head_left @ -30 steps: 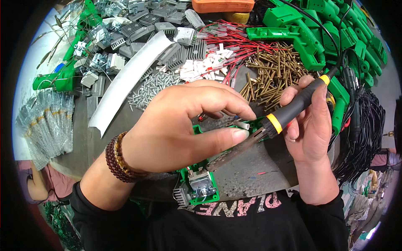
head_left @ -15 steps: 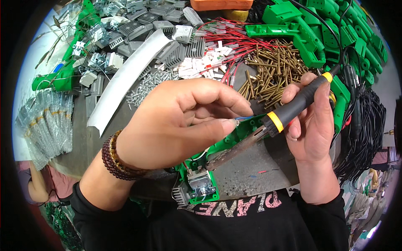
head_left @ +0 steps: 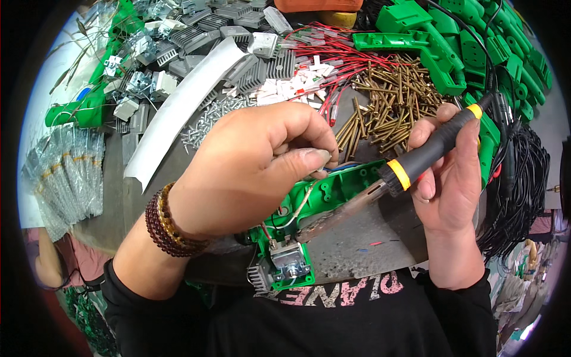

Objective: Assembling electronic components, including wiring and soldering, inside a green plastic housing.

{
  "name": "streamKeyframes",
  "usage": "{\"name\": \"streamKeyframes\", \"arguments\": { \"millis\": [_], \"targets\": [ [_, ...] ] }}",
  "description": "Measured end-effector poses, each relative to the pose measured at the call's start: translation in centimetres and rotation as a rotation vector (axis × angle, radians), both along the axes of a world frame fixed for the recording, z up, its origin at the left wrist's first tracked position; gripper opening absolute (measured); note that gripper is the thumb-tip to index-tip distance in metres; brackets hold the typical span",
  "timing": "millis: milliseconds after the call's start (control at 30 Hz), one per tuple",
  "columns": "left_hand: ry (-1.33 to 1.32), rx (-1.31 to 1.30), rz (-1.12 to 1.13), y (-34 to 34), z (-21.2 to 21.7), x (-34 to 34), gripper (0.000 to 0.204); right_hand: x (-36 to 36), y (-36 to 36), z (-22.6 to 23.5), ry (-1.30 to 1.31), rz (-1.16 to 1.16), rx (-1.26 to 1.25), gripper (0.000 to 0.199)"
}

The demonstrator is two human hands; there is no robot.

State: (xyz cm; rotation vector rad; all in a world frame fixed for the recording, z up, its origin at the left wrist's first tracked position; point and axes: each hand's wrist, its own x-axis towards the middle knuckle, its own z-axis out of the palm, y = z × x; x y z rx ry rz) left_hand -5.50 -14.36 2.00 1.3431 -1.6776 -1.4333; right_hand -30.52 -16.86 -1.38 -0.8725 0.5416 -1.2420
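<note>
My right hand (head_left: 449, 196) grips the black-and-yellow handle of a soldering iron (head_left: 433, 144), its metal shaft slanting down to the left over a green plastic tool housing (head_left: 312, 201). My left hand (head_left: 244, 166) is pinched above that housing. A thin wire (head_left: 351, 165) with blue and brown strands runs from its fingertips; the pinched end is hidden. At the housing's near end sit a metal bracket (head_left: 290, 262) and a grey finned heat sink (head_left: 260, 277). A white wire (head_left: 306, 202) loops inside the open shell. The iron's tip appears close to the bracket, and contact is unclear.
Brass-coloured screws (head_left: 392, 101), silver screws (head_left: 217, 119), white blocks (head_left: 294, 83) and red wires (head_left: 351, 50) lie beyond my hands. Green housings (head_left: 440, 47) and black cables (head_left: 517, 184) crowd the right. Heat sinks (head_left: 199, 38), a white strip (head_left: 178, 113) and clear bags (head_left: 68, 178) lie left.
My left hand's fingertips have drawn back left and curled in, exposing more wire and housing. The soldering iron has shifted slightly right with my right hand.
</note>
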Motion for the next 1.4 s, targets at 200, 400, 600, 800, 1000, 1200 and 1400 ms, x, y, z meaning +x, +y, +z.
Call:
{"name": "streamKeyframes", "arguments": {
  "millis": [200, 400, 600, 800, 1000, 1200, 1400],
  "targets": [
    [0.059, -0.087, 0.106, 0.7, 1.7, 1.8, 0.006, -0.5, -0.1, -0.2, -0.039, 0.028, -0.073, 0.038],
    [0.108, -0.001, 0.058, 0.9, 1.6, 3.3, 0.007, -0.4, -0.1, -0.3, 0.01, 0.023, -0.082, 0.038],
    [0.448, 0.037, 0.011, 0.2, -0.7, 1.8, 0.019, -0.4, 0.0, -0.2, -0.034, 0.041, -0.078, 0.038],
    [0.335, 0.103, -0.007, -0.1, 0.0, 2.4, 0.026, -0.5, -0.1, -0.2, -0.025, 0.039, -0.1, 0.039],
    [-0.092, -0.622, -0.233, -0.4, -0.3, 3.1, 0.015, -0.5, 0.0, -0.3, -0.031, 0.051, -0.098, 0.041],
    [0.067, -0.222, -0.023, -0.2, -0.6, 2.8, 0.016, -0.6, -0.1, -0.4, -0.025, 0.048, -0.115, 0.041],
    [0.004, -0.487, -0.145, -0.6, -1.0, 3.1, 0.019, -0.6, 0.0, -0.3, -0.036, 0.059, -0.106, 0.041]
  ]
}}
